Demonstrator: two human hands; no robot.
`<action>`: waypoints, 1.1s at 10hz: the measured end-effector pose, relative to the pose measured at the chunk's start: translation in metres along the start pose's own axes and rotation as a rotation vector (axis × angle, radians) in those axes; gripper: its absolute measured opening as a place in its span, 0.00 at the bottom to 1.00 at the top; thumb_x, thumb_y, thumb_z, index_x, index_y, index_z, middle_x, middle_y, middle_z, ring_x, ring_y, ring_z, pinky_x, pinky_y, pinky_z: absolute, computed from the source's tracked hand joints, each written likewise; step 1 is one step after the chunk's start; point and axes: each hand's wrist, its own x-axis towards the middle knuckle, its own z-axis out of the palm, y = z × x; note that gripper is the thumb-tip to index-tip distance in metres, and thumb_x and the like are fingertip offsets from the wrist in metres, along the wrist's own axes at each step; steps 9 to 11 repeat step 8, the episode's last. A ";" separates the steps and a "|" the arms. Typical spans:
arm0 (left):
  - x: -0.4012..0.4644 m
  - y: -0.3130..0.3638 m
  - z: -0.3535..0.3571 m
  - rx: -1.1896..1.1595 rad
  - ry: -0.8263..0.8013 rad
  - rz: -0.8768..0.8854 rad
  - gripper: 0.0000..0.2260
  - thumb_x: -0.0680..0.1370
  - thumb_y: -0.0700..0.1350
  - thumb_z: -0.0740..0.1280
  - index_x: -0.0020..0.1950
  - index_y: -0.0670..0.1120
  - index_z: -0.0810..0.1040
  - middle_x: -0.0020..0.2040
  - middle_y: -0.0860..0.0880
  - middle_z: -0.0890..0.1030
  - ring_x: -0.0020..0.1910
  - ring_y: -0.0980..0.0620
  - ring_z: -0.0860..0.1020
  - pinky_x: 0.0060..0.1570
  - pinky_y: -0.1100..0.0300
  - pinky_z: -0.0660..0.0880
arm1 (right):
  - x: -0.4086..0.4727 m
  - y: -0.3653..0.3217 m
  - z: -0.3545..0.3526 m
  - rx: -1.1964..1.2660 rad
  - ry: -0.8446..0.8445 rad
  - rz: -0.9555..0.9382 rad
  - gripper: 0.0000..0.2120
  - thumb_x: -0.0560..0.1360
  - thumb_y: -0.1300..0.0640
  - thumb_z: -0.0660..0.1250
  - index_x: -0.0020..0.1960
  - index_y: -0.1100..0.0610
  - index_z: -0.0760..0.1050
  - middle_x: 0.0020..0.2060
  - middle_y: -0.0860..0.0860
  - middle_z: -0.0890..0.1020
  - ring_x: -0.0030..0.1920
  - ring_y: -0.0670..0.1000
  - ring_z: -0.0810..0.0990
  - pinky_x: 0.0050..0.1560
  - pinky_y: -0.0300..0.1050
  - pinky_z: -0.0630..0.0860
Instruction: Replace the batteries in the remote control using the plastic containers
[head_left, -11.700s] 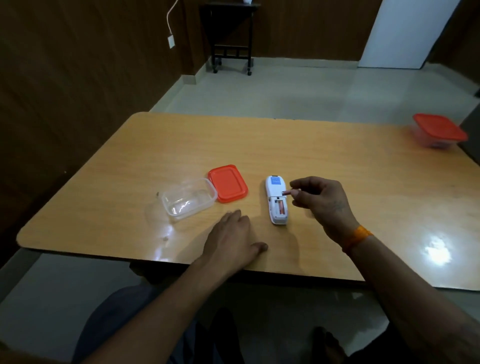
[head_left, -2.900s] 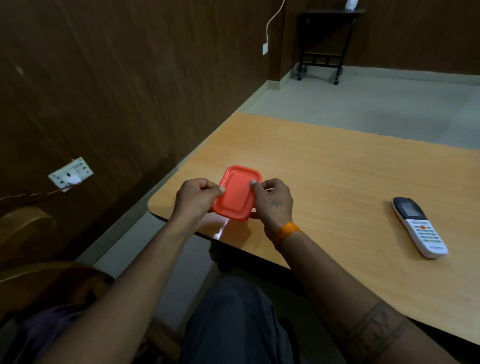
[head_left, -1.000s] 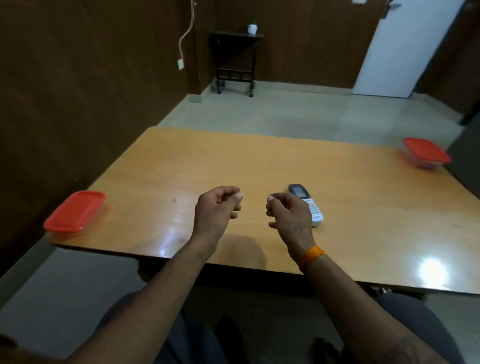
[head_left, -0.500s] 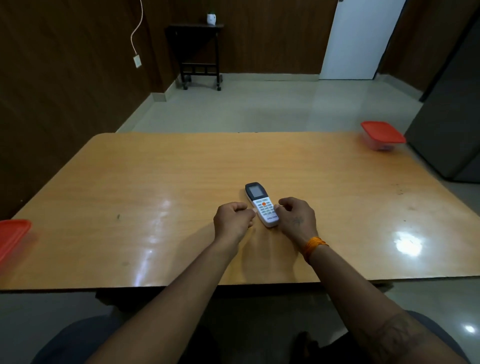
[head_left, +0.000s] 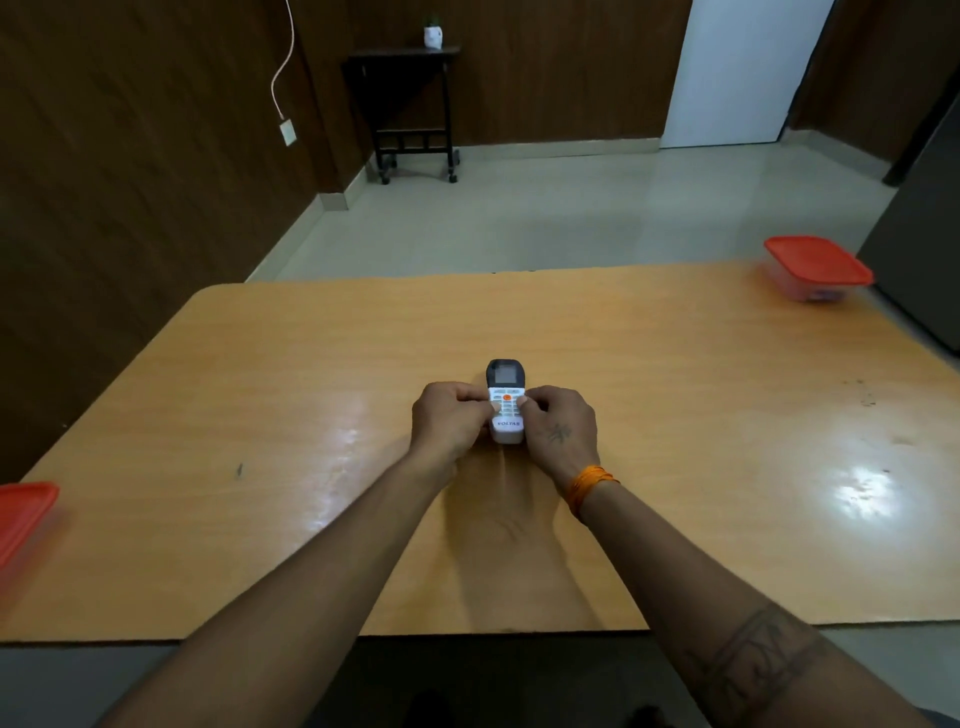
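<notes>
The remote control (head_left: 506, 402) lies face up at the middle of the table (head_left: 675, 415), pinched along its long edges by the left hand (head_left: 448, 420) and right hand (head_left: 561, 426); it looks light, rigid and smooth, so I judge those side edges the surest hold. Its underside and battery door are hidden, the contents of the far container (head_left: 815, 270) are too blurred to read, and the near container (head_left: 23, 514) is cut off at the frame's left edge

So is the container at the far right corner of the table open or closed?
Closed. The clear plastic container has its orange-red lid sitting flat on top, covering the whole rim.
</notes>
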 end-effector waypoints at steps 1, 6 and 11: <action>0.024 0.006 -0.013 0.037 0.027 0.029 0.07 0.72 0.40 0.77 0.48 0.48 0.88 0.52 0.47 0.88 0.51 0.46 0.86 0.56 0.48 0.84 | 0.017 -0.012 0.019 0.019 0.005 0.004 0.12 0.81 0.56 0.67 0.54 0.63 0.86 0.51 0.59 0.87 0.54 0.59 0.84 0.53 0.56 0.83; 0.053 -0.008 -0.025 0.021 0.038 0.043 0.09 0.72 0.37 0.76 0.48 0.49 0.87 0.54 0.46 0.87 0.52 0.47 0.86 0.55 0.49 0.85 | 0.035 -0.015 0.049 -0.047 -0.037 0.000 0.14 0.80 0.56 0.69 0.62 0.62 0.83 0.56 0.58 0.86 0.56 0.56 0.82 0.52 0.46 0.78; 0.046 -0.001 -0.033 0.039 0.024 0.054 0.06 0.76 0.40 0.74 0.51 0.46 0.86 0.48 0.48 0.87 0.47 0.46 0.87 0.53 0.48 0.85 | 0.037 -0.012 0.042 -0.001 -0.022 0.027 0.15 0.81 0.53 0.67 0.65 0.58 0.81 0.51 0.52 0.84 0.49 0.48 0.77 0.48 0.41 0.72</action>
